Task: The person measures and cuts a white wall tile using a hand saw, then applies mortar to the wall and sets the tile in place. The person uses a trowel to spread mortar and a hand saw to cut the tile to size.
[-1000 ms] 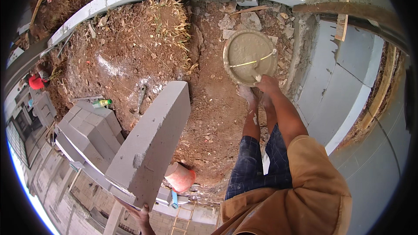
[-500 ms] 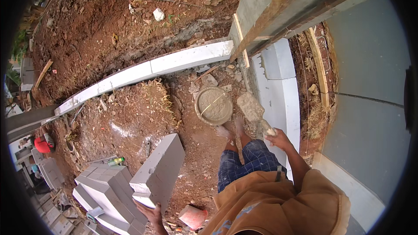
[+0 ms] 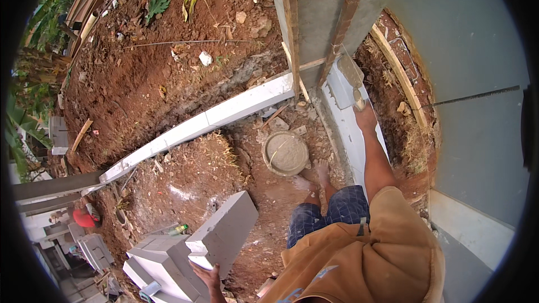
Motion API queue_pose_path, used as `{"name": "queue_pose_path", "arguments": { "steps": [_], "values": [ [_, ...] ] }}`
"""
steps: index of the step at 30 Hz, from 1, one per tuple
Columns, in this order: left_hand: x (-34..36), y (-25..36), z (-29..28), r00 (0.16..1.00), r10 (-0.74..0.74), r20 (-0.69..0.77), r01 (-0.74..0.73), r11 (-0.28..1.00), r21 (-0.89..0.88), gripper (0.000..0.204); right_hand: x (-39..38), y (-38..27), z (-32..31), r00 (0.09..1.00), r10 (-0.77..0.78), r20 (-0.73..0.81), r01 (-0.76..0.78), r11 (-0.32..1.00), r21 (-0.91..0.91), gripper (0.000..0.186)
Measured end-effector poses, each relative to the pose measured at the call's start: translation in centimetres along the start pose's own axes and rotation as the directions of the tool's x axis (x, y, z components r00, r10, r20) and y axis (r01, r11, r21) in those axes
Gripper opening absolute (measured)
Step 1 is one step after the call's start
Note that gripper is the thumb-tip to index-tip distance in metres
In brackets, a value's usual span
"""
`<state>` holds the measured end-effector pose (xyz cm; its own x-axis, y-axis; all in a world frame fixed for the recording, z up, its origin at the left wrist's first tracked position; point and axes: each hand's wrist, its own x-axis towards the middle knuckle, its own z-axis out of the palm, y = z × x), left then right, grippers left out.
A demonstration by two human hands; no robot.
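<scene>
In my right hand (image 3: 366,116) is the handle of a trowel (image 3: 351,71), its broad blade coated in grey mortar. I have that arm stretched far out, with the blade over the top of the low white block wall (image 3: 347,128), close to a concrete column. My left hand (image 3: 210,278) grips the near lower end of a long light-grey block (image 3: 223,234), which stands tilted beside a block stack. A round tub of wet mortar (image 3: 286,153) sits on the soil just beyond my bare feet.
Grey blocks (image 3: 163,266) are stacked at lower left. Another white block wall (image 3: 224,113) runs left from the column (image 3: 320,17). A smooth grey wall (image 3: 471,78) rises on the right. A person in red (image 3: 85,217) is bent down at far left.
My right hand has carried the trowel forward, from beside the mortar tub to the top of the right-hand wall. The left hand stays at the block. The view has shifted.
</scene>
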<state>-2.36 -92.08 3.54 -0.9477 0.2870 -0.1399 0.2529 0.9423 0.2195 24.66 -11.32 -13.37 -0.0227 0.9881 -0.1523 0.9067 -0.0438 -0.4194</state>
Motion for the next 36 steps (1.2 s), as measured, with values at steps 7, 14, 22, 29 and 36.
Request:
{"name": "queue_pose_path", "arguments": {
  "steps": [7,14,22,29,36],
  "values": [
    [-0.5,2.7,-0.4,0.994,-0.096,0.045,0.099,0.992,-0.077,0.135,-0.3,1.8,-0.4,0.994,0.096,0.057,-0.096,0.995,0.004,0.051],
    [-0.2,2.6,-0.2,0.992,-0.11,0.057,0.113,0.993,-0.045,0.133,-3.2,6.0,1.2,0.998,0.036,-0.049,-0.035,0.999,0.028,0.044],
    [-0.6,1.8,-0.7,0.989,-0.133,0.059,0.135,0.99,-0.03,0.137,-8.2,5.6,0.9,0.998,0.061,0.007,-0.062,0.995,0.072,0.038],
    [-0.2,3.8,-1.4,0.989,-0.14,0.052,0.142,0.989,-0.046,0.134,-7.7,4.6,1.7,0.997,0.017,0.077,-0.016,1.0,-0.005,0.036],
    [-1.3,4.1,-0.4,0.984,-0.165,0.061,0.169,0.984,-0.062,0.135,-16.1,5.4,3.4,0.963,-0.085,0.256,0.084,0.996,0.015,0.037]
  ]
}}
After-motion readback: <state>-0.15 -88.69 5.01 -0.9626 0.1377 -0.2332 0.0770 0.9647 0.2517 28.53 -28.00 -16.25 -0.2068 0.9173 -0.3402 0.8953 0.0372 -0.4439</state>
